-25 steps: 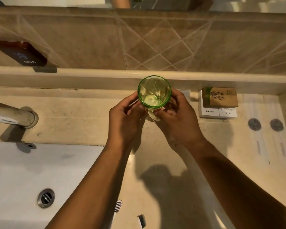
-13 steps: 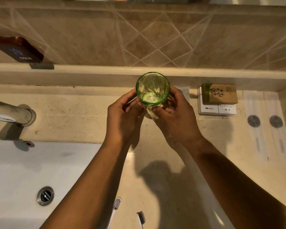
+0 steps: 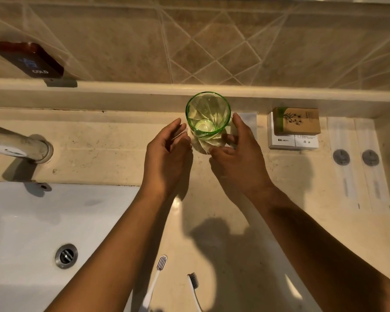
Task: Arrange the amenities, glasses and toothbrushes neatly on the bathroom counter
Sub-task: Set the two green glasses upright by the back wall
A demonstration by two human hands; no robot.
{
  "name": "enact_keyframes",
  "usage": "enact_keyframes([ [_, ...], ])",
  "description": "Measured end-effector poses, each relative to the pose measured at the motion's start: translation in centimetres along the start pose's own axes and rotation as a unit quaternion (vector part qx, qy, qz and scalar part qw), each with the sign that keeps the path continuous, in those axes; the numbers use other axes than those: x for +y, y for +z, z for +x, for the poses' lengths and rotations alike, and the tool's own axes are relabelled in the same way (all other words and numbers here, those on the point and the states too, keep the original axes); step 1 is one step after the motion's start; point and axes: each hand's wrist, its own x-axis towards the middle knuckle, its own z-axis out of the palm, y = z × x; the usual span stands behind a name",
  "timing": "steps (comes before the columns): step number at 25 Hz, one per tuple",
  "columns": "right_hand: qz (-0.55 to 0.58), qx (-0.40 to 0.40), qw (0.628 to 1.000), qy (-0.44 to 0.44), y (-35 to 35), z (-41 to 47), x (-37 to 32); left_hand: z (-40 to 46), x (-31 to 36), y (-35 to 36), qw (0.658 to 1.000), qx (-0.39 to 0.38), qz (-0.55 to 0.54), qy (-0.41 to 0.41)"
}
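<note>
Right hand [image 3: 239, 163] had its grip curled round the lower part of a green-tinted clear glass tumbler [image 3: 208, 115], thumb on the near side, fingers on the far right side, pinching the pale translucent wrapper [image 3: 203, 146] bunched at the tumbler's base. Left hand [image 3: 166, 158] sat just beside the tumbler on its left, fingers relaxed and slightly bent, grip apart; whether the fingertips touched the wrapper could not be told. Tumbler stood upright at the back of the beige stone tabletop [image 3: 113, 154], near the raised ledge [image 3: 126, 93]. To its right, a brown cardboard box [image 3: 296, 121] lay on flat white boxes [image 3: 293, 140]; further right, two long clear sachets with grey round seals [image 3: 356, 165]. Two white toothbrushes [image 3: 154, 280] lay at the near edge. White sink basin [image 3: 27, 221] with metal drain [image 3: 66, 256] and metal tap [image 3: 16, 145] sat left.
</note>
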Motion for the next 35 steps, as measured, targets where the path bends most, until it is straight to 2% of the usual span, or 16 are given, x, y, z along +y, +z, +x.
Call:
enact_keyframes([
  [5,-0.015,0.010,1.000,0.006,-0.5,-6.3,1.3,-6.3,-0.3,-5.1,0.997,-0.009,0.073,-0.016],
  [9,-0.081,-0.013,0.995,-0.053,-1.0,-12.3,1.5,-12.2,0.1,-9.7,0.985,-0.025,0.168,0.014],
  [15,-0.173,-0.175,0.964,-0.101,-0.4,-22.5,3.6,-23.8,-2.2,-14.6,0.981,-0.021,0.191,0.028],
  [18,-0.200,-0.214,0.952,-0.088,0.0,-26.1,5.3,-28.6,-5.3,-15.5,0.976,-0.031,0.217,0.006],
  [23,-0.240,-0.285,0.924,-0.094,0.2,-29.2,6.8,-33.8,-9.8,-16.1,0.961,-0.039,0.270,0.048],
  [28,-0.244,-0.327,0.907,-0.105,1.9,-30.9,7.5,-35.5,-11.8,-14.9,0.985,-0.047,0.163,0.027],
  [35,-0.224,-0.340,0.907,-0.109,2.4,-31.1,7.2,-36.1,-11.2,-14.9,0.994,-0.086,0.052,-0.037],
])
